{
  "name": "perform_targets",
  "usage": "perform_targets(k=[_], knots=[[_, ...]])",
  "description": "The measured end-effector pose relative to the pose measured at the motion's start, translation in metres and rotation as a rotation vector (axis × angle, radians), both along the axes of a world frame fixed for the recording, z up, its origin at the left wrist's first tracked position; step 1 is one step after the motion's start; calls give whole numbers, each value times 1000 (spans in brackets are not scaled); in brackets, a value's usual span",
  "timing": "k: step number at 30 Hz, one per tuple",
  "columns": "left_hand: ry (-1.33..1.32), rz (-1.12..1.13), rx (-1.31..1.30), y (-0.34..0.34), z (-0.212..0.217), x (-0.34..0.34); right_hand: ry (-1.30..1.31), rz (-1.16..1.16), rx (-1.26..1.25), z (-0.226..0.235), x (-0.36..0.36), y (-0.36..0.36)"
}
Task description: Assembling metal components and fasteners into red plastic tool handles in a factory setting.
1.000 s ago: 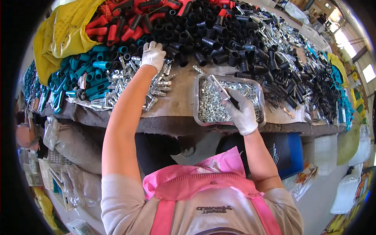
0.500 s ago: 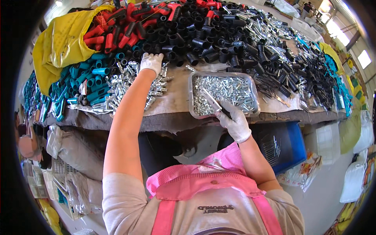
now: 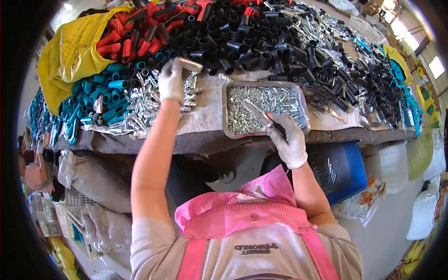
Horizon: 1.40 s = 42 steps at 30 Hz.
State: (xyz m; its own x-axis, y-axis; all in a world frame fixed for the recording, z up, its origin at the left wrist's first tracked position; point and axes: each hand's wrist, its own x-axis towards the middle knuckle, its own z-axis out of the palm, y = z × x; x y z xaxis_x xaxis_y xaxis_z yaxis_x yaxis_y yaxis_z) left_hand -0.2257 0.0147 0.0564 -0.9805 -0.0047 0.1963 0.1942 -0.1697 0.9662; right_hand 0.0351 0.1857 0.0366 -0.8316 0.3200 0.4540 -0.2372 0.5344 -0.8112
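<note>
at the far left, a yellow sack (image 3: 70, 51) lies with its mouth toward red grip handles (image 3: 126, 49), and below them teal plastic sleeves (image 3: 117, 85) are heaped on the table. next comes a pile of loose silver fittings (image 3: 140, 109), with the gloved left hand (image 3: 171, 84) above its right part. that hand's fingers grasp one end of a silver tube (image 3: 190, 65), which points off to the right near the black ribbed sleeves (image 3: 265, 60).

right of the pile stands a clear plastic tray (image 3: 224, 109) filled with small metal pins (image 3: 284, 100). over its front part, a second silver tube (image 3: 256, 113) slants up to the left, pinched at its lower end by the fingers of the gloved right hand (image 3: 290, 142). farther right lie dark coil springs (image 3: 313, 105), and below the table edge sits a blue bin (image 3: 358, 175) with a few thin metal pieces inside.

as far as can be judged, picking up is done for both hands, but the two tubes are well apart and unjoined. much seems left: the heaps are large and loose, and whether anything is fitted inside either tube cannot be told.
</note>
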Motion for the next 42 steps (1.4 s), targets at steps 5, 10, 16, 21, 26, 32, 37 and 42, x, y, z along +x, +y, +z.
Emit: perform_targets(k=[5, 10, 16, 21, 26, 32, 37, 42], knots=[[-667, -488, 603, -2, -40, 111, -24, -12, 176, 15, 2, -9], [-491, -624, 583, -3, -26, 164, -42, 36, 263, 13, 22, -15], [-730, -666, 888, 24, -45, 222, 458, -338, 147, 4, 31, -36], [-600, -663, 1026, 27, -34, 226, 174, -156, -588, -17, 43, -55], [-619, -690, 1132, 36, -39, 240, 382, -269, 299, -8, 46, -42], [-1042, -700, 869, 42, -36, 261, 108, -103, 24, -10, 49, -33], [-729, -1020, 553, 33, -37, 262, 65, -126, -653, -19, 59, -21], [-771, -1001, 119, 38, -27, 271, -134, 55, -951, -25, 76, 7]])
